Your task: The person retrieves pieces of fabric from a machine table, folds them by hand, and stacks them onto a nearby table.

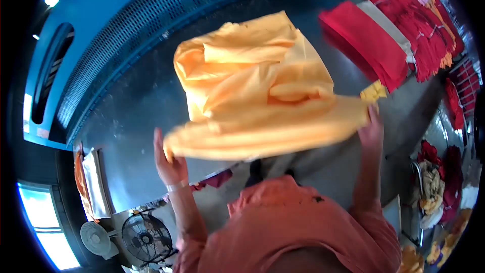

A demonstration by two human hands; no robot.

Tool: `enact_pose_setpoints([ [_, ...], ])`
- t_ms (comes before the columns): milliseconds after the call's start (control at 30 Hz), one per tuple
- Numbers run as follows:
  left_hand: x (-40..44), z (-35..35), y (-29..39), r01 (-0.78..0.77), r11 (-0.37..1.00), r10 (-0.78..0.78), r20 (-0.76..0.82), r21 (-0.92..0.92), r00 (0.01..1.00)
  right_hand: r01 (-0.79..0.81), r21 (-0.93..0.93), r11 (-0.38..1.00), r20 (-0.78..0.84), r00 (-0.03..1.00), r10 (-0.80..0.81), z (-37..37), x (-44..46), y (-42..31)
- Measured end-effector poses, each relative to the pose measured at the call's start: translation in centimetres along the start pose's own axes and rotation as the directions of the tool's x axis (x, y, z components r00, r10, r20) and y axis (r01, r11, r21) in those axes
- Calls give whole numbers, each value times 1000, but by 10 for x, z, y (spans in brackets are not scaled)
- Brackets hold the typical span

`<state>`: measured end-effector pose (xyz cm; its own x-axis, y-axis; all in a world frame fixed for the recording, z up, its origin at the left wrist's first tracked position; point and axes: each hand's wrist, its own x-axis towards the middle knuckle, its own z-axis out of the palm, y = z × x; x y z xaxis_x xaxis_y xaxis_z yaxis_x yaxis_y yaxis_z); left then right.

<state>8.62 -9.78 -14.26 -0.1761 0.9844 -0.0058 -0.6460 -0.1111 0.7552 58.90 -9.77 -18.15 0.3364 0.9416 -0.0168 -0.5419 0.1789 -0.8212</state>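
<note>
A large yellow-orange cloth (252,81) lies bunched and wrinkled on the dark table (131,106), its near edge raised and blurred by motion. At the left end of that edge, my left hand (171,164) is closed on the cloth, a light band round its wrist. My right hand (372,127) grips the right end of the same edge, beyond the table's front side. The near edge is stretched between both hands, while the far part rests in loose folds.
A blue perforated machine housing (136,25) arches behind the table. Red folded cloth (366,40) and red bundles (404,15) lie at the back right. Two fans (145,237) stand at lower left. Piled cloths (432,187) are at right.
</note>
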Motion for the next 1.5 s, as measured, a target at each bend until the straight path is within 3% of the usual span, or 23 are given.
enact_pose_setpoints([
  [33,15,25,-7,-107,989,122,-164,98,979,14,-48,999,158,987,-6,17,16,1],
  [67,32,26,-18,-97,993,102,-77,67,992,43,-89,995,313,950,-13,33,33,1],
  [133,62,10,-43,-107,966,145,-150,234,978,92,-170,981,206,977,-56,76,33,7],
  [200,54,-12,-40,-233,660,150,179,714,972,123,-451,884,104,991,-85,61,25,10],
  [267,35,-37,-42,-475,257,-25,497,842,867,253,-736,628,179,967,-180,-3,16,31],
  [300,23,-45,-43,-635,-78,-162,619,769,769,301,-837,456,232,952,-202,-27,9,43],
  [400,0,-75,-69,-605,-388,-239,559,695,794,309,-930,-198,350,908,-231,-43,-9,72],
  [667,59,-111,-83,-596,-30,-162,585,802,795,221,-953,-205,261,945,-196,-33,34,126],
  [767,69,-99,-43,-433,235,-104,466,870,879,377,-924,66,342,890,-301,-16,24,83],
  [833,82,-97,-6,-349,475,-27,409,808,912,475,-801,363,308,848,-431,-2,17,56],
  [900,106,-77,29,-575,194,243,529,795,813,314,-875,370,128,885,-447,62,5,9],
  [933,124,-64,34,-555,177,320,485,813,814,343,-867,362,179,891,-417,75,19,-5],
  [967,139,-42,34,-369,382,257,286,847,923,405,-877,257,237,832,-502,82,40,-5],
  [1033,182,-20,18,-226,555,188,143,801,972,398,-914,73,301,789,-535,91,81,3],
  [1100,244,-47,-16,-201,551,143,146,810,979,414,-883,220,225,786,-575,51,135,41],
  [1133,264,-61,-35,-173,545,125,125,820,984,321,-931,177,147,769,-622,15,160,68],
  [1200,265,-78,-52,208,587,-126,-166,782,978,-114,-967,228,-207,873,-442,-6,141,94],
  [1233,260,-99,-66,105,503,-147,-35,858,989,-67,-964,257,-185,864,-468,-36,137,125],
  [1267,252,-118,-75,-15,415,-184,100,909,978,-27,-809,587,-255,916,-309,-31,114,142],
  [1300,219,-103,-85,-101,351,-123,153,931,980,-296,-814,500,-424,891,-162,9,80,135],
  [1333,224,-127,-95,-29,301,-233,103,953,967,-314,-807,500,-448,877,-172,10,68,138],
  [1400,223,-132,-101,341,351,-513,-125,872,849,-363,-807,465,-512,824,-245,17,46,144],
  [1500,200,-83,-85,457,380,-607,-156,804,780,-325,-747,580,-544,800,-253,-4,23,169],
])
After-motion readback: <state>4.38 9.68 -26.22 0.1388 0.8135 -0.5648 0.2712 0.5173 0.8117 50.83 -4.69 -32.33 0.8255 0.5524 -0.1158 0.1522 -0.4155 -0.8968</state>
